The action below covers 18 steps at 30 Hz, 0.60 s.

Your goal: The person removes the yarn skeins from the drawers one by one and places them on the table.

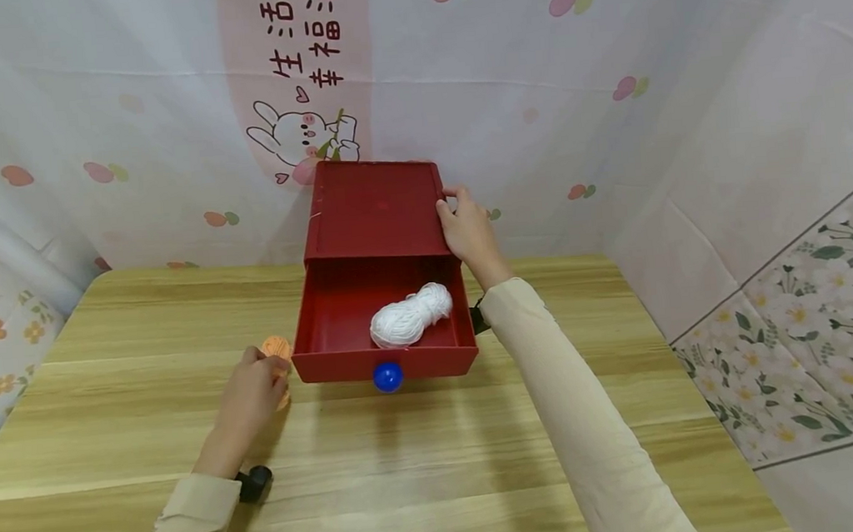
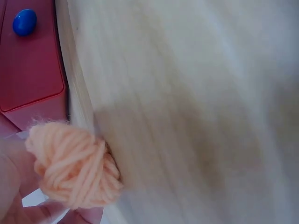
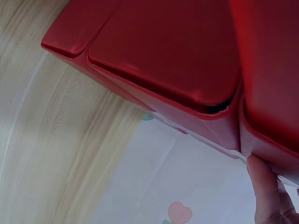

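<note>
My left hand (image 1: 252,397) holds a skein of orange yarn (image 2: 74,165) just left of the drawer's front corner. In the head view part of that yarn shows past the fingers. A red box (image 1: 380,207) stands at the back of the table with its drawer (image 1: 332,307) pulled out toward me. Inside lies a skein of white yarn (image 1: 410,316), narrow in the middle, toward the right side. My right hand (image 1: 469,229) touches the right edge of the box near its top. One straight finger (image 3: 264,186) lies against the red edge in the right wrist view.
A round blue knob (image 1: 388,377) sticks out from the drawer front. The wooden table (image 1: 384,486) extends in front and to both sides. Behind the box hangs a printed white curtain (image 1: 506,126); a floral cloth (image 1: 839,350) stands on the right.
</note>
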Available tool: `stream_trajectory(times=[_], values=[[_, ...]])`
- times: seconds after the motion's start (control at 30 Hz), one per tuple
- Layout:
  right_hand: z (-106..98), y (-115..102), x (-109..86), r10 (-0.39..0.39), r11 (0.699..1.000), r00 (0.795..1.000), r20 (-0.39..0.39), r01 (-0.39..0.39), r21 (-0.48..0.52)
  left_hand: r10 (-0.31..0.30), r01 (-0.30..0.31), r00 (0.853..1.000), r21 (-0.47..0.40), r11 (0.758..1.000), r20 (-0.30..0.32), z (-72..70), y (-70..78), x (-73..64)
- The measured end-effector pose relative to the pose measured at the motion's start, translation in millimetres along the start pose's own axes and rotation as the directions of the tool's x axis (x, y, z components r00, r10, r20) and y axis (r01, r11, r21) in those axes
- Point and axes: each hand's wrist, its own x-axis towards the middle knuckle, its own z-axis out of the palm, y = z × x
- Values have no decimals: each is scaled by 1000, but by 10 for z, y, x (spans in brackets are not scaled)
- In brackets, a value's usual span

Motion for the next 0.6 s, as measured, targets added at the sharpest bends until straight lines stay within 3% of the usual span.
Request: stream_trajectory(times=[0.17, 0.2, 0.23, 0.33, 0.4, 0.43, 0.6], values=[[26, -7, 4, -10, 1000, 1000, -3, 10, -2, 0, 0, 997, -6, 1000, 74, -54, -33, 24], [28, -8, 4, -10, 1000, 1000, -3, 10, -3, 9, -9, 996, -9, 1000, 85, -11, -123, 38], [28, -10, 4, -10, 1000, 1000, -3, 10, -3, 3, -2, 994, -15, 1000, 109, -46, -118, 37], [19, -14, 1, -13, 1000, 1000, -8, 13, 1, -21, 24, 987, -19, 1000, 162, -195, -47, 32], [7, -18, -6, -11, 1000, 1000, -10, 11, 3, -32, 33, 987, -2, 999, 157, -322, 24, 37], [4, -18, -8, -11, 1000, 1000, -10, 11, 4, -53, 53, 985, 4, 999, 166, -459, 155, 27], [-1, -13, -10, -4, 1000, 1000, -8, 4, 4, -57, 55, 993, 21, 998, 106, -802, 378, 52]])
